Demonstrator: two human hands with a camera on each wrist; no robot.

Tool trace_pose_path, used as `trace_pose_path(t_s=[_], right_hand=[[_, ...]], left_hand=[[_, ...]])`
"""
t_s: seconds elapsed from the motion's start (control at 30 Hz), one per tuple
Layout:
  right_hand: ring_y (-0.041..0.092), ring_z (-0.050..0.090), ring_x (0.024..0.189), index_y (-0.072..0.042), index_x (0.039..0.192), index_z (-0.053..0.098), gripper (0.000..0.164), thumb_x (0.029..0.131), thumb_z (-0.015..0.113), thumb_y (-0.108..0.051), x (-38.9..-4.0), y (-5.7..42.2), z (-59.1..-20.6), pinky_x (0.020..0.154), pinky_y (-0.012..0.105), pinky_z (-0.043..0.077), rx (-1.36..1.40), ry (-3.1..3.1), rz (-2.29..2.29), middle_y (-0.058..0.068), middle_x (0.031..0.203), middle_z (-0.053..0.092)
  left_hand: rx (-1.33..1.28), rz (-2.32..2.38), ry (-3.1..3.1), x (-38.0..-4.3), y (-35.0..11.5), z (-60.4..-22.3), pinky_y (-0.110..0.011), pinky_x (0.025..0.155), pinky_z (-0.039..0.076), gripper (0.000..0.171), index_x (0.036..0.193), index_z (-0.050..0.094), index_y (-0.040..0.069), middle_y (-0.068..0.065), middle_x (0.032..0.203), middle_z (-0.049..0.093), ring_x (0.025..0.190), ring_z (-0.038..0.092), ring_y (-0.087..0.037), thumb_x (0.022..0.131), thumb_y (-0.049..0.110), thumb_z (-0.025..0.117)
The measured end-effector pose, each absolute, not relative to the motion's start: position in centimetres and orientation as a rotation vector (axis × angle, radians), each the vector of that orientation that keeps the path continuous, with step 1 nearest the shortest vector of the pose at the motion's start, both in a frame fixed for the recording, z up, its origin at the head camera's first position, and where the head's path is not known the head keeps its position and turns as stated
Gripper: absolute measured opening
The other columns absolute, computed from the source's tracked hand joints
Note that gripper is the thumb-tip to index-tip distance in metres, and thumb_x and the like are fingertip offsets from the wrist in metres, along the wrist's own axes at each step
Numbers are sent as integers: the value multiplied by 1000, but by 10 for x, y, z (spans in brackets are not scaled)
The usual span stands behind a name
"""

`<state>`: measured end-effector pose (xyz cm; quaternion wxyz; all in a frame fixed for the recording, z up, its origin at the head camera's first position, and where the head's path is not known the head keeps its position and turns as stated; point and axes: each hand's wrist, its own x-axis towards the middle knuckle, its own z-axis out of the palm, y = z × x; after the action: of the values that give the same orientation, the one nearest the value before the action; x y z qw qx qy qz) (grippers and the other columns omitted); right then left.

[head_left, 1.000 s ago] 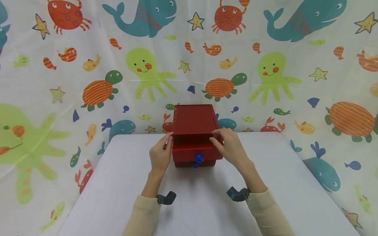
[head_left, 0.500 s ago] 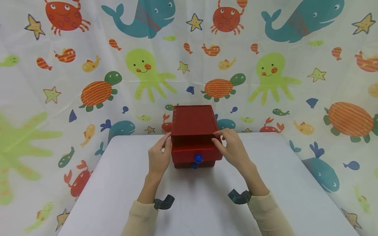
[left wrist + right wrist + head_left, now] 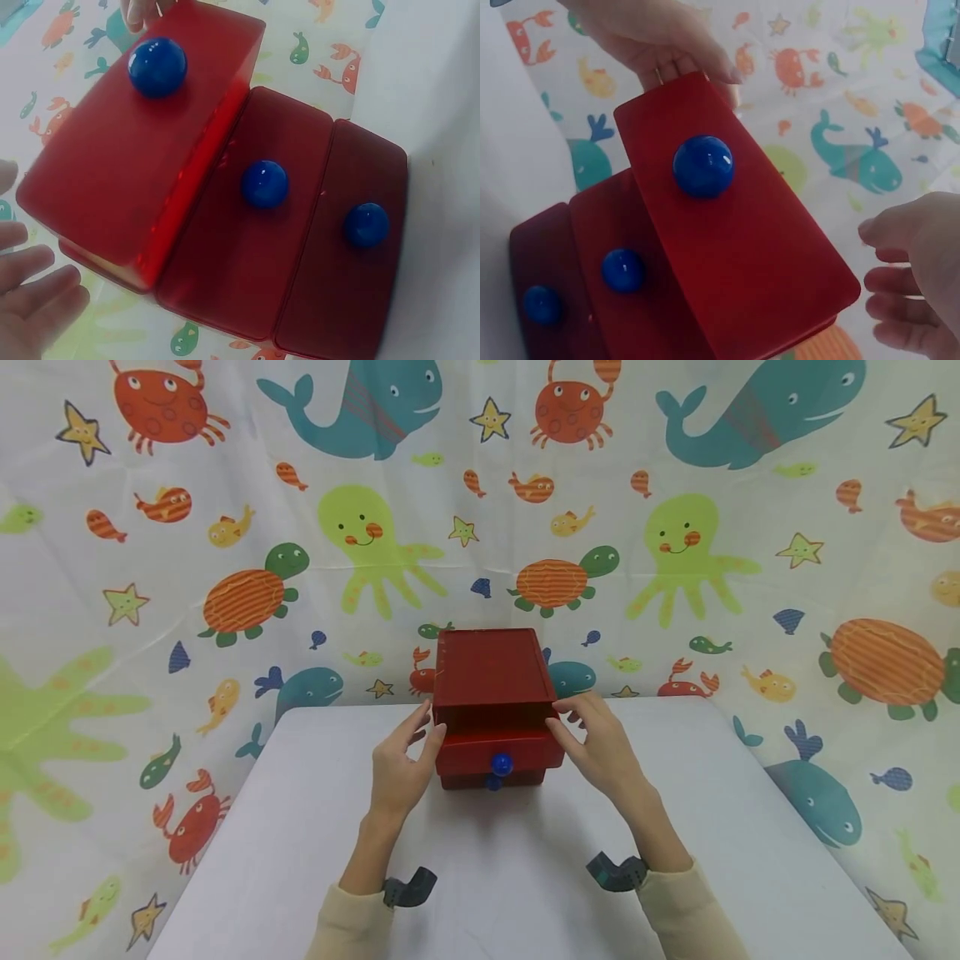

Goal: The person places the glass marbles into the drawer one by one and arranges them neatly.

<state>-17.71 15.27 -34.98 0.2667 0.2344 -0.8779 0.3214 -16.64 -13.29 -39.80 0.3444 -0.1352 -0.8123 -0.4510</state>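
Observation:
A small red drawer cabinet (image 3: 491, 667) stands on the white table, its top drawer (image 3: 467, 755) pulled out. In the wrist views the drawer fronts are stacked three high, each with a round blue knob (image 3: 157, 67). My left hand (image 3: 399, 770) is at the drawer's left side, thumb and fingers spread; the left wrist view shows its fingers (image 3: 45, 289) a little apart from the red wall. On the other side my right hand (image 3: 602, 750) hovers with parted fingers, and the right wrist view has a gap between its fingertips (image 3: 892, 281) and the drawer. Neither hand holds anything.
The white table (image 3: 315, 843) runs out to both sides and in front of the cabinet. Close behind it hangs a cloth (image 3: 495, 585) printed with sea animals. Each wrist wears a dark camera on a strap (image 3: 408, 887).
Both hands have moved slightly outward from the drawer's sides, and their thumbs and fingers have spread wider. The drawer stays pulled out. The head view has shifted a little.

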Motion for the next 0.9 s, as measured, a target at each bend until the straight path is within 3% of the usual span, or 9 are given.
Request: trace_pose_path(t_s=[0.2,0.37,0.57,0.77,0.9], right_hand=[[20,64,88,-5,116,67,33,87,78,-13,-176,155,-352,74,39,63,638,-2321,894,7,109,68],[22,65,87,-4,116,66,35,85,80,-14,-174,155,-355,74,42,63,614,-2327,907,8,108,68],[18,64,84,-7,114,67,36,84,82,-20,-171,155,-361,72,34,63,556,-2372,903,4,100,67],[13,62,80,-8,107,67,29,84,82,-17,-171,153,-366,70,35,63,547,-2397,912,2,95,67],[10,61,81,-9,104,66,27,83,82,-12,-172,151,-367,70,35,62,557,-2391,905,2,96,68]], left_hand=[[-364,-1180,-2100,-163,-138,-395,-42,90,59,50,141,59,13,-9,138,65,112,71,-29,94,24,71],[-364,-1163,-2106,-161,-142,-395,-40,90,59,53,140,60,11,-7,138,65,112,71,-28,91,24,75],[-383,-1131,-2084,-160,-147,-399,-38,89,59,57,139,61,13,-10,134,67,107,73,-28,86,21,81],[-387,-1113,-2054,-160,-150,-401,-23,91,55,52,132,67,13,-4,129,71,102,75,-21,83,20,83],[-390,-1129,-2016,-161,-152,-401,-12,93,51,40,121,73,10,-9,118,75,101,75,-21,83,17,82]])
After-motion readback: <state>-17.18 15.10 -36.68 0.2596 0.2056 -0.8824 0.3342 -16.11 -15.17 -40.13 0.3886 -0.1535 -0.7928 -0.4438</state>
